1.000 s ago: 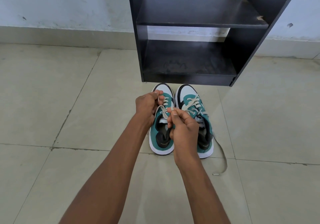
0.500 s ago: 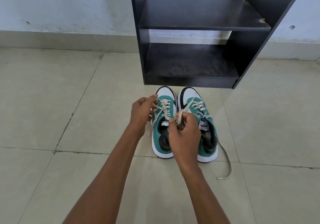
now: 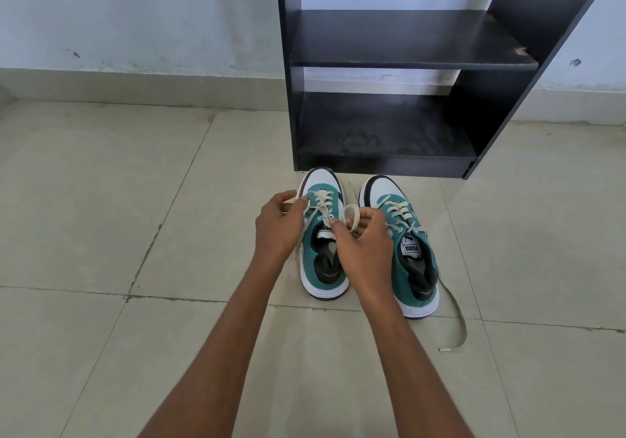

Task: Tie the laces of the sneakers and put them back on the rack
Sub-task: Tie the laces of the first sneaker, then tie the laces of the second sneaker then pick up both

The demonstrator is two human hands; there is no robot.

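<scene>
Two teal-and-white sneakers stand side by side on the floor tiles, toes toward the black rack [image 3: 382, 126]. Over the left sneaker [image 3: 321, 268], my left hand [image 3: 279, 224] pinches one cream lace end at the shoe's left side. My right hand [image 3: 364, 244] holds a loop of the same lace [image 3: 350, 217] between thumb and fingers above the tongue. The right sneaker [image 3: 410, 268] is untied; its loose lace [image 3: 457, 322] trails over the floor to the right.
The rack has two bare black shelves, the lower one [image 3: 382, 132] just behind the sneakers' toes. A pale wall with a skirting strip [image 3: 135, 88] runs behind. Beige floor tiles [image 3: 101, 234] spread left and right.
Both hands have drawn apart over the left sneaker: the left moved out to the shoe's left side with its lace end, and the right now holds up a loop.
</scene>
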